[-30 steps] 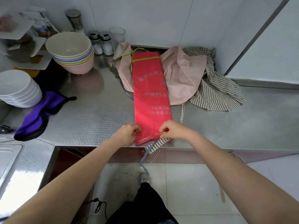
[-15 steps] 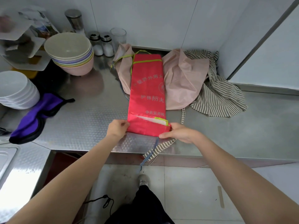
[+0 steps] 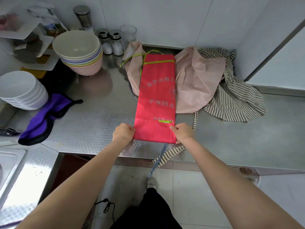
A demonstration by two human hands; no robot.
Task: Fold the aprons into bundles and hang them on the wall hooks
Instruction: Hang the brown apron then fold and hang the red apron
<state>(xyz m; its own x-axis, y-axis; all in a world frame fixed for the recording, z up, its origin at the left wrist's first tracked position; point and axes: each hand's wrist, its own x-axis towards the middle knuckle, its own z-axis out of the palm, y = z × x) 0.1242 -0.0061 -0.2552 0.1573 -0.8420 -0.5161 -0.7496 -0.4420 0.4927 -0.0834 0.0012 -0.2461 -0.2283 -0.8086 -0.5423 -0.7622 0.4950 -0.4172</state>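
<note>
A red apron [image 3: 156, 90] with green straps lies as a long narrow strip on the steel counter [image 3: 92, 119], its near end turned up into a short fold. My left hand [image 3: 123, 132] pinches the left edge of that fold and my right hand [image 3: 183, 132] pinches the right edge. Under the red strip lie a crumpled pink apron [image 3: 196, 80] and, further right, a striped apron [image 3: 237, 100]. A striped strap [image 3: 166, 157] hangs over the counter's front edge. No wall hooks are in view.
A stack of pastel bowls [image 3: 79, 52] and a stack of white bowls [image 3: 19, 90] stand at the left, with a purple cloth [image 3: 44, 116] beside them. Shakers [image 3: 110, 41] and a glass [image 3: 128, 34] stand by the back wall. A sink [image 3: 8, 166] is at the lower left.
Both hands have lifted the red apron's near end off the counter edge and folded it away from me. The strip is now shorter and the fold lies flat.
</note>
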